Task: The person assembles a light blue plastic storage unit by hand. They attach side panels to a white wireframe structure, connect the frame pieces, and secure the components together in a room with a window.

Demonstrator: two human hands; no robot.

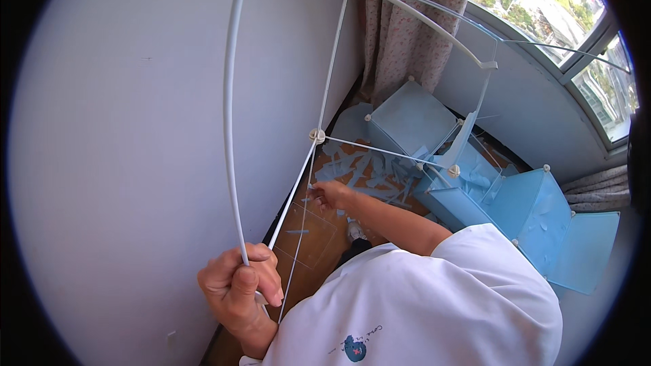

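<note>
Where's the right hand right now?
In the head view the right hand is centre frame, reaching down by the clear panel, just below the round connector and beside the blue scraps on the floor.

Left hand (pixel 241 285) fisted in a tight grip, right hand (pixel 330 195) outstretched, fingers pinched.
</note>
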